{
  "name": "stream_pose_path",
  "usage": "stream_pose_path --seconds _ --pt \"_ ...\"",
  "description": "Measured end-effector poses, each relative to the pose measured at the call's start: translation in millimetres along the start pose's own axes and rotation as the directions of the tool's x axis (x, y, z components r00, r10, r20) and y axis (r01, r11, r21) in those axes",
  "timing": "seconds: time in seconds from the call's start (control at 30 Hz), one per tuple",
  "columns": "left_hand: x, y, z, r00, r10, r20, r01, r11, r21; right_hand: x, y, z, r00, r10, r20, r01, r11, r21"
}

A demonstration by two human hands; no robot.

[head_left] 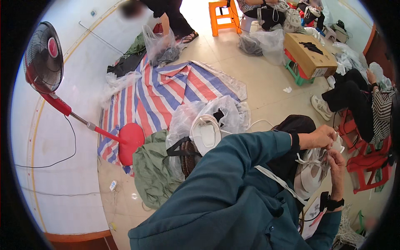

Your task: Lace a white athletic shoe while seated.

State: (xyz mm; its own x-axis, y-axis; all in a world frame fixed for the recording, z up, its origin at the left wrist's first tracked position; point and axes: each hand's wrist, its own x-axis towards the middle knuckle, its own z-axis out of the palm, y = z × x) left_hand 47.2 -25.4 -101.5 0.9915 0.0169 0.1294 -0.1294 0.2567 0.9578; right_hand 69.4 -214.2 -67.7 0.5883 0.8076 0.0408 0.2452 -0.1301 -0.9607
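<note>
A beige, bag-like piece (308, 177) with white cords tied across it in a bow rests at my lap; its exact kind is unclear. My left hand (320, 137) reaches over its far end, fingertips pinched together on something too small to make out. Close beneath, my right hand (336, 162) has bent fingers closed at the side edge of the piece, near the left fingertips. Long white cords (281, 182) trail across my dark teal jacket (225, 187). A black band circles my right wrist.
To the left are a red standing fan (46, 58), a striped sheet (179, 85), green cloth (156, 171) and a coiled white basket-like piece (206, 133) in plastic. A cardboard box (306, 54) stands ahead, with an orange stool (224, 18) beyond. Other people sit or bend nearby.
</note>
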Motion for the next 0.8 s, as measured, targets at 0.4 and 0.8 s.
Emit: stream_pose_path --seconds 0.4,0.8 --pt "-6.2 5.0 0.7 0.995 -0.104 -0.009 0.101 0.985 -0.142 3.0 -2.1 6.7 0.993 -0.03 -0.111 0.04 0.996 0.085" --pt "-1.7 -18.9 4.7 1.0 0.007 0.016 -0.005 0.994 -0.108 0.6 -6.2 10.4 0.991 -0.06 -0.123 0.07 0.994 0.083"
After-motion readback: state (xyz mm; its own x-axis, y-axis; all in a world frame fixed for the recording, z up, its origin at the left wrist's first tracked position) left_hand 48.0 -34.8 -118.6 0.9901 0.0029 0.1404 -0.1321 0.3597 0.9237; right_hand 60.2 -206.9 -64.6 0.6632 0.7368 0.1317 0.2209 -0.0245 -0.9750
